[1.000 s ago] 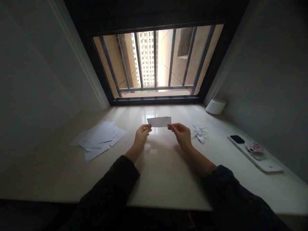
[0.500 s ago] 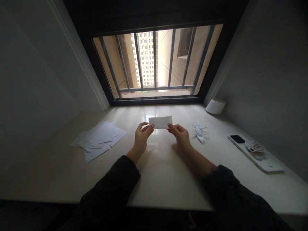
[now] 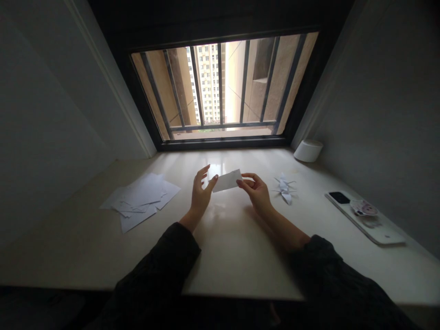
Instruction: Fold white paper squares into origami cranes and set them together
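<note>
A small folded paper strip [image 3: 227, 180] hangs above the surface [image 3: 233, 247] at frame centre, its long axis running left to right and its right end tilted up. The right hand [image 3: 255, 190] pinches that right end; the left hand [image 3: 201, 191] is spread open, one fingertip touching the left end. Loose sheets [image 3: 139, 199] lie at left, a folded crane [image 3: 283, 188] and a phone [image 3: 364, 217] at right, with bare surface below the hands.

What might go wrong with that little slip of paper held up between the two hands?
The folded paper is pinched only at its right end by the right hand. The left hand is open and barely touches the other end, so the paper could slip or droop. It hangs tilted above the table, so an uneven crease seems possible.
</note>
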Tool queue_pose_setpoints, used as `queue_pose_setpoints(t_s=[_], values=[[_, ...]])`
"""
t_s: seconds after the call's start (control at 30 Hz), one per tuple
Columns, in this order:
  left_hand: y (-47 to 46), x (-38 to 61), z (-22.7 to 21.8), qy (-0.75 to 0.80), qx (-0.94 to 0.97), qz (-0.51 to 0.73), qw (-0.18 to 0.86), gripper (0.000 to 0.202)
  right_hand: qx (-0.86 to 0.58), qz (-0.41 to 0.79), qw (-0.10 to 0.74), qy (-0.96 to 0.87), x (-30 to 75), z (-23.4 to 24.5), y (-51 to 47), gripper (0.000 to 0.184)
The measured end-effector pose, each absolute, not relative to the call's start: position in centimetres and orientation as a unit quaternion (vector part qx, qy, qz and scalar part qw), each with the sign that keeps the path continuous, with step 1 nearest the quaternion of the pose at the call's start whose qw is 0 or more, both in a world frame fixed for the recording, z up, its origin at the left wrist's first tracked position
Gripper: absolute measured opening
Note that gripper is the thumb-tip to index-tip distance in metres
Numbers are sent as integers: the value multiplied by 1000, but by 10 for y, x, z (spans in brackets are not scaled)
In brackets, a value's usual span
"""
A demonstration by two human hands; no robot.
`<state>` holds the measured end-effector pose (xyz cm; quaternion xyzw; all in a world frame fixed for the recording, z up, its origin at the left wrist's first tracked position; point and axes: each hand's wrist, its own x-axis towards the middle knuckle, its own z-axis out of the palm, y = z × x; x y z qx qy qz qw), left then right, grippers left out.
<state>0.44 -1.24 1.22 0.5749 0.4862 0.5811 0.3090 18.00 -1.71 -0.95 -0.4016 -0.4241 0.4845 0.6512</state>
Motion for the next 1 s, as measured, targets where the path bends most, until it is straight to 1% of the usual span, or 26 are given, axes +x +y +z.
queue_pose_setpoints(t_s=[0.07,0.1,0.17,0.27,0.33,0.5,0.73,0.83,1.0], values=[[-16,3,21,473,647,552,231,41,-393,493,639,-441,177,-9,-19,40],[-18,2,24,473,666,536,214,39,-387,497,634,-448,176,-9,-19,41],[-20,3,27,481,674,512,228,32,-378,503,626,-461,174,-10,-19,42],[-20,4,23,496,643,497,305,18,-385,502,619,-466,173,-10,-18,44],[-18,4,18,500,629,486,344,20,-402,502,613,-459,174,-10,-18,45],[-15,6,7,495,606,482,395,27,-436,514,588,-447,178,-12,-19,42],[-12,9,3,469,557,462,506,33,-427,533,598,-419,176,-19,-16,47],[-12,9,5,464,540,470,522,34,-415,545,596,-419,174,-19,-16,50],[-15,9,8,455,538,489,514,38,-402,557,594,-418,174,-15,-19,50]])
